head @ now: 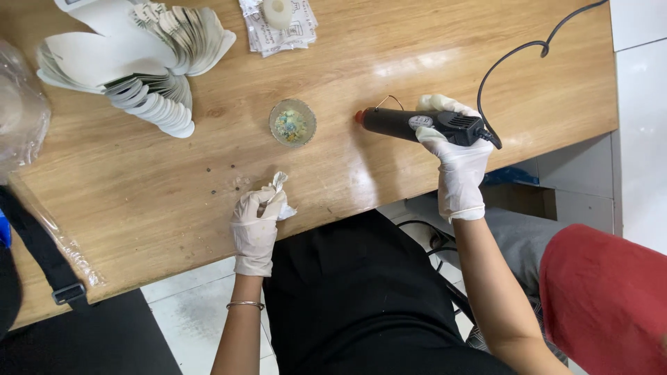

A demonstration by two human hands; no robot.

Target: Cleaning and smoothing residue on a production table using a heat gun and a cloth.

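Left hand (256, 223), gloved, sits at the near table (389, 177) edge, fingers curled tight round a small white scrap (281, 187); the scrap pokes up past the fingertips and out the right side of the fist. What the scrap is made of, can't tell. Thin bangle (244, 304) on that wrist, nearer than the glove.

Right hand (455, 156), also gloved, fully wrapped round the handle of a black glue gun (417, 125). Gun lies low over the table, red nozzle pointing left from the grip, toward the left hand's side. Whether the nozzle touches the wood, can't tell. Black cord (517, 52) runs from the gun's back end, up and away past the hand to the far right corner.

Beyond the left fist, between the two hands, a small glass dish (292, 123) with pale bits in it, well apart from both grips. Farther left, a fanned stack of white cutouts (149, 62). Far edge: a printed packet (278, 28).
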